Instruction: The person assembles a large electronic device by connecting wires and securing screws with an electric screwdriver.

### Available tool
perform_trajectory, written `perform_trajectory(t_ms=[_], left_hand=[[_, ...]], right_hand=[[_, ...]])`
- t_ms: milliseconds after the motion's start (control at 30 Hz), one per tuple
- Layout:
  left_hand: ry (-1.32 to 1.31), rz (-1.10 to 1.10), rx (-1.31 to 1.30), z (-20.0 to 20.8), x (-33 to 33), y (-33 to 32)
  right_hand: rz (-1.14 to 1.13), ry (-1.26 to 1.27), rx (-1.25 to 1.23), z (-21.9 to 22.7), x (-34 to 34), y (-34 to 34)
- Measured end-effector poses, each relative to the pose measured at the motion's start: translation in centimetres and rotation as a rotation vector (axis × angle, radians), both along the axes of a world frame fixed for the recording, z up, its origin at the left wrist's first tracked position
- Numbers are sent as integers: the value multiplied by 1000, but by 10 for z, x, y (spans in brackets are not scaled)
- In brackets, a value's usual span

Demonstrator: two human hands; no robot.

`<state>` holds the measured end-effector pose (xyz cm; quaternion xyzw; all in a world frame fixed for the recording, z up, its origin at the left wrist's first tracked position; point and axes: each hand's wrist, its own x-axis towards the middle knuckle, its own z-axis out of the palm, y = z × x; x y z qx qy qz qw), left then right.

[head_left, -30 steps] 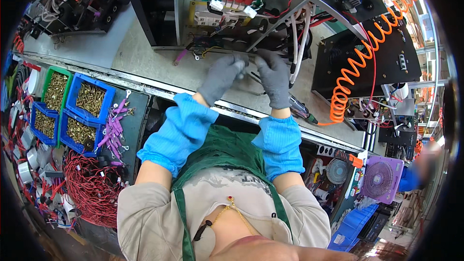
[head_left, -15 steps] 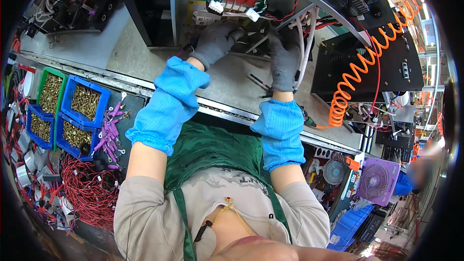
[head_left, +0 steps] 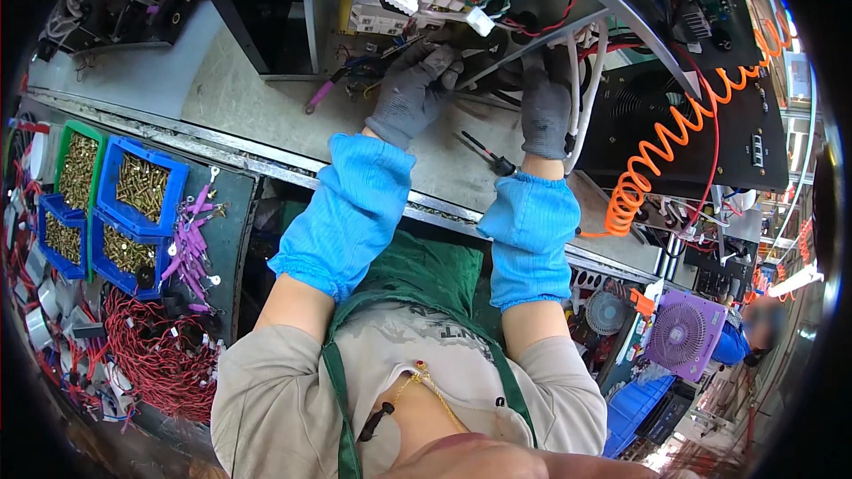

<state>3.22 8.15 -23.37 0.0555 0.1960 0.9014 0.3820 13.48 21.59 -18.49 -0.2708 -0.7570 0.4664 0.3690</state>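
Both hands in grey gloves with blue sleeve covers, reaching up into an open electrical chassis (head_left: pixel 373 0) on the grey table (head_left: pixel 240 98). Left hand (head_left: pixel 410 89) curled, fingers pinched on a thin probe-like tool among the wiring (head_left: pixel 373 66) just below the white connectors (head_left: pixel 401 0); exactly what sits between the fingertips too small to tell. Right hand (head_left: pixel 544 98) pushed in beside a bundle of white cables (head_left: pixel 586 80), fingers hidden in the chassis, so grip not discernible. Small screwdriver (head_left: pixel 484 153) with a black handle lying on the table between the two wrists, touching neither. Orange coiled hose (head_left: pixel 683 137) hanging well off to the right of the right hand. Blue bins of brass screws (head_left: pixel 142 191) and a green bin (head_left: pixel 75 164) far left of the left forearm, purple ring terminals (head_left: pixel 191 235) just beside them, red wire bundle (head_left: pixel 151 350) below. Purple fan (head_left: pixel 679 335) low to the right.
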Motion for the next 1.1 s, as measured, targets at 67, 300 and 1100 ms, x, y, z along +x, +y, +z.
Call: perform_trajectory(t_ms=[67,300,1100], left_hand=[[-36,-32,93,-5,-2,-2],[639,0,-71,20,-25,-7],[325,210,-209,-22,1,50]], right_hand=[[38,25,-160,18,-4,-20],[84,-62,-187,37,4,-20],[-205,-302,800,18,-3,15]])
